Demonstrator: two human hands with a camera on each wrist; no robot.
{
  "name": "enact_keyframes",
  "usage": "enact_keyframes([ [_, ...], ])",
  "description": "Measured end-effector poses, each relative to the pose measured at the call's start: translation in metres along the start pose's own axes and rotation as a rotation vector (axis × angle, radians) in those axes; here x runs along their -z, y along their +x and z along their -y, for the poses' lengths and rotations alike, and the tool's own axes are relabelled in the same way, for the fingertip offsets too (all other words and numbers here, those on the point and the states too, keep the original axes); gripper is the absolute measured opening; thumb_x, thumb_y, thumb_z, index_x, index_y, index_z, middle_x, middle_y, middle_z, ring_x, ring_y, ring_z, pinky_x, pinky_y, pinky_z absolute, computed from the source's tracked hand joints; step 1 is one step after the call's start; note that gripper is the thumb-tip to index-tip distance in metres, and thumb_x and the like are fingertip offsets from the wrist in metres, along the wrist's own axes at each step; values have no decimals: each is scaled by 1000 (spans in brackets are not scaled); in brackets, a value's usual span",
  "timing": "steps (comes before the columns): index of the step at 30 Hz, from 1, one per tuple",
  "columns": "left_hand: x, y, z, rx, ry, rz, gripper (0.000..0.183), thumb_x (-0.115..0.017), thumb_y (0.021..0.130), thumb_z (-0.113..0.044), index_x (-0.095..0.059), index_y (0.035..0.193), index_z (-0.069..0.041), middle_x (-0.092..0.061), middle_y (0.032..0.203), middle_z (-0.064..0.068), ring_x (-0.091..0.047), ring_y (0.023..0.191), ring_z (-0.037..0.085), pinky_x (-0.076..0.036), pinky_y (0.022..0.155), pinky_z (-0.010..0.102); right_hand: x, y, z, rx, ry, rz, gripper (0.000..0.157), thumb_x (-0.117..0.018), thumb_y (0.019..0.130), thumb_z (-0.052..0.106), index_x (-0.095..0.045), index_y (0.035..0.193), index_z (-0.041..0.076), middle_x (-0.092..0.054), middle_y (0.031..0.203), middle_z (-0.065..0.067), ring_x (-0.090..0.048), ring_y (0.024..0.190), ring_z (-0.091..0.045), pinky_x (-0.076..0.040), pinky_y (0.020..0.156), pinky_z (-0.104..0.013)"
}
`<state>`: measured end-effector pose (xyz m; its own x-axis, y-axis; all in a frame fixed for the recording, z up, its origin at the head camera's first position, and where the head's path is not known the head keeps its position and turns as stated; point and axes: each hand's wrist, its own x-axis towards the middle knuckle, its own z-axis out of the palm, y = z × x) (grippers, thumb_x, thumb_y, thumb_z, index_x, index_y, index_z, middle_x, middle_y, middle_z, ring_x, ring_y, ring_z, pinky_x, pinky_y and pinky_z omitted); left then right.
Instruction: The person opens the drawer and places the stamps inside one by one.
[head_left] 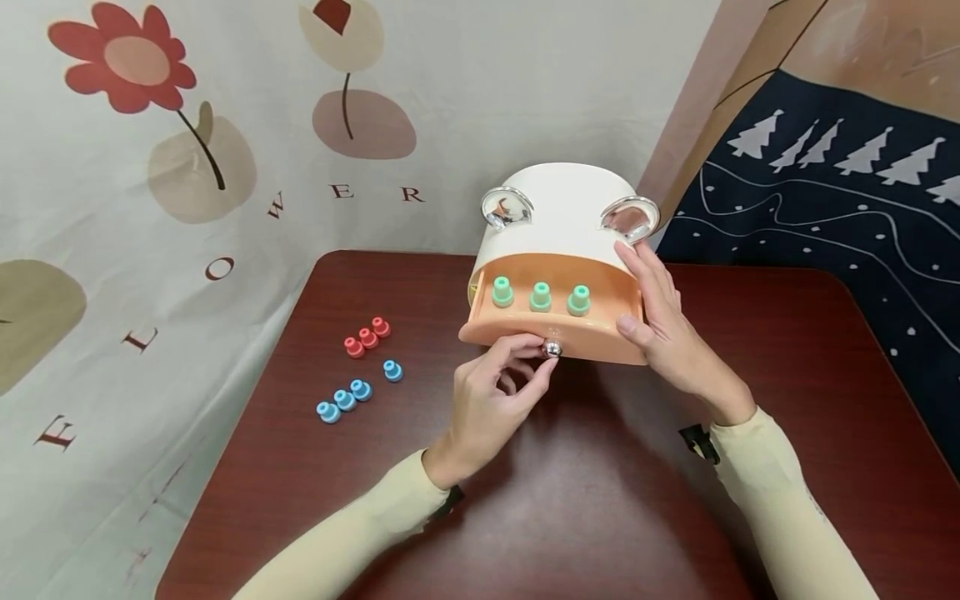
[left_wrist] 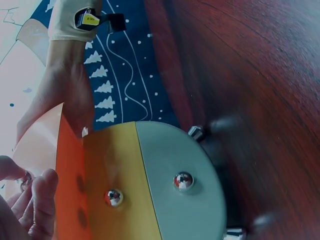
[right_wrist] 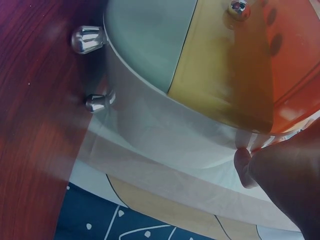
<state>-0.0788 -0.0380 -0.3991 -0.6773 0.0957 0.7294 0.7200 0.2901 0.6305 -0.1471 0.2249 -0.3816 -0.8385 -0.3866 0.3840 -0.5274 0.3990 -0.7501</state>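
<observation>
My left hand (head_left: 491, 400) pinches the round silver knob (head_left: 552, 348) on the front of a pulled-out orange drawer (head_left: 600, 343). Several small peg-like pieces could be confused, but three green pegs (head_left: 540, 297) stand in a row inside this drawer. It is the top drawer of a small white rounded cabinet (head_left: 566, 196) with silver ear-like rings. Against the cabinet's right side lies my right hand (head_left: 663, 329), fingers extended along it and thumb at the drawer's front corner. Below, a yellow drawer (left_wrist: 112, 155) and a grey-green drawer (left_wrist: 172, 150) are closed in the left wrist view.
Three red pegs (head_left: 368, 337) lie in a row on the dark wooden table (head_left: 300, 500), left of the cabinet. Several blue pegs (head_left: 345, 400) are nearer me, one slightly apart. A flower-printed cloth (head_left: 465, 100) hangs behind; a navy tree-patterned cloth (head_left: 825, 217) is at right.
</observation>
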Motion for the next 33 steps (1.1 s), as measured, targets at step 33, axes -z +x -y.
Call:
enact_keyframes([
  [33, -21, 31, 27, -23, 30, -29, 17, -80, 94, -3, -72, 109, -5, -79, 94, 4, -68, 66, 14, -57, 55, 35, -4, 5, -6, 52, -48, -98, 85, -78, 95, 7, -40, 169, 22, -26, 174, -5, -20, 154, -26, -25, 115, -69],
])
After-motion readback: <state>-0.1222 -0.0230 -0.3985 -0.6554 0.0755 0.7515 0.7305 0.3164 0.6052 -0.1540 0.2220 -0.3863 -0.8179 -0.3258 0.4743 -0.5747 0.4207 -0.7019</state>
